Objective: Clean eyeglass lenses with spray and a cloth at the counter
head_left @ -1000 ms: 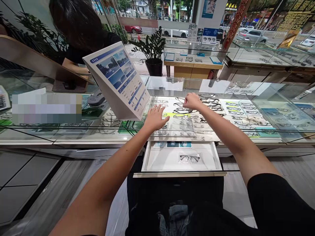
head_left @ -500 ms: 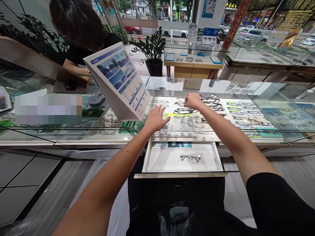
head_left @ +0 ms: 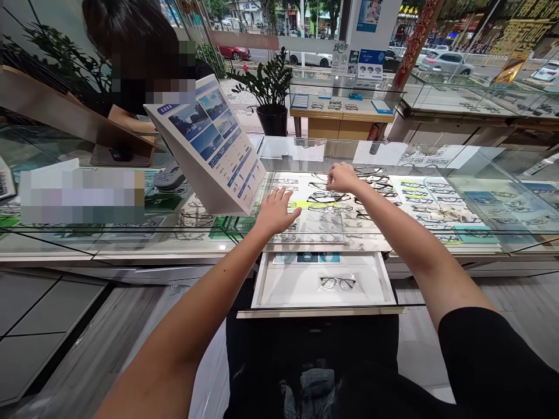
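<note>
My left hand (head_left: 276,210) lies flat with spread fingers on the glass top of a display counter (head_left: 393,233), just right of a tilted white info board (head_left: 209,145). My right hand (head_left: 343,177) reaches farther over the glass, fingers curled down onto a dark-framed pair of glasses (head_left: 325,197) lying on the counter top. What the fingers pinch is too small to name. Several more frames lie in rows under the glass. Below the counter a white drawer (head_left: 301,282) stands pulled out, with one pair of glasses (head_left: 337,283) in a clear bag inside.
Another person in black (head_left: 131,64) bends over the counter at the far left behind the board. A potted plant (head_left: 271,87) and more glass showcases (head_left: 345,107) stand behind. A computer mouse (head_left: 169,176) rests left of the board. Grey floor lies at lower left.
Both hands stay nearly in place; the right hand's fingers shift slightly on the frame. The view has tilted a little.
</note>
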Demonstrator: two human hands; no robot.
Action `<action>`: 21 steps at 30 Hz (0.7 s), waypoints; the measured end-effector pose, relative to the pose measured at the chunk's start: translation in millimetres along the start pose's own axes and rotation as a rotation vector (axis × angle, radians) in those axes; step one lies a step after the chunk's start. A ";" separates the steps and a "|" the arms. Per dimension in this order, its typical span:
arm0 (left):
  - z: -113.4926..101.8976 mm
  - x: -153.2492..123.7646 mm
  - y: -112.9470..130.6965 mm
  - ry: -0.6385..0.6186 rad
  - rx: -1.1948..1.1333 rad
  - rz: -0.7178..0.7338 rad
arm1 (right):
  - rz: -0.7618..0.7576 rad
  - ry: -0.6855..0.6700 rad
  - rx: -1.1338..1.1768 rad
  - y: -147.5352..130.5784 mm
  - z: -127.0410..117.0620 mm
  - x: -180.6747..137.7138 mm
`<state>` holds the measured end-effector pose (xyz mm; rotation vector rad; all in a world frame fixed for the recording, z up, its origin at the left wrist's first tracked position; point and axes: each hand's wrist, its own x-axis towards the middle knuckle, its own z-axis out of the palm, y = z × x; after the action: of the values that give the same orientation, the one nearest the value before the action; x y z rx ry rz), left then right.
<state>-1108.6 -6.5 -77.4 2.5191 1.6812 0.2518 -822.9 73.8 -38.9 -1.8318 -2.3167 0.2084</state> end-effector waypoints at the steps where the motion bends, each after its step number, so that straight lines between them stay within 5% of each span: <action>1: 0.2 0.2 -0.2 0.001 0.002 0.000 | 0.008 -0.012 -0.005 -0.4 0.9 -0.8; 21: -1.9 -0.2 0.3 -0.014 0.009 -0.010 | -0.016 0.027 -0.019 4.4 -3.5 -10.5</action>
<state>-1108.8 -6.8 -75.6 2.5127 1.6932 0.2254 -815.6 64.6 -37.1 -1.8128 -2.3218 0.1592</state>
